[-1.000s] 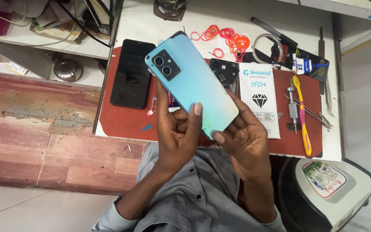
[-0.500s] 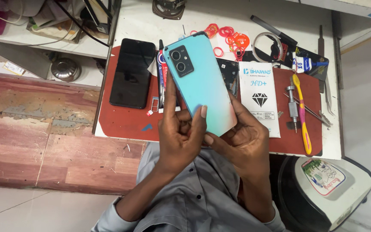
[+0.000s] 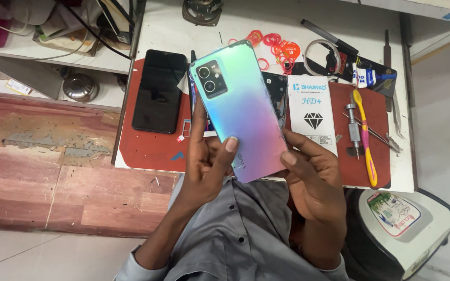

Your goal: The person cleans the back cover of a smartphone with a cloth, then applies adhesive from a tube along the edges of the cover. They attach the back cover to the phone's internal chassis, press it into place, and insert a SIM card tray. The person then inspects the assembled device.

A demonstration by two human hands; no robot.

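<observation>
So both hands are up over the counter holding a phone back side up, the shiny kind that goes from teal-green at the top to blue and pinkish purple lower down. The camera block with two lenses sits in its upper left corner. The phone is lifted off the red work mat, tilted a bit so the top leans left.

The left hand has its grip closed on the phone's lower left edge, with the thumb laid across the back cover and the fingers running up along the left side. The right hand pinches the lower right edge, with one fingertip pressed flat on the back near the corner and the rest of the hand tucked beneath it. So both grips are clamped on the same phone, none of the fingers spread wide.

Stuff around it: a black phone lies screen up on the left part of the mat, well apart from the held one. Just right of the held phone there's a white screen protector packet with a diamond picture on it. Further right are a metal screwdriver and a yellow and pink toothbrush lying side by side. A bunch of red rubber rings sits on the white counter top behind the phone. A tiny SIM tray lies on the mat between the two phones.
</observation>
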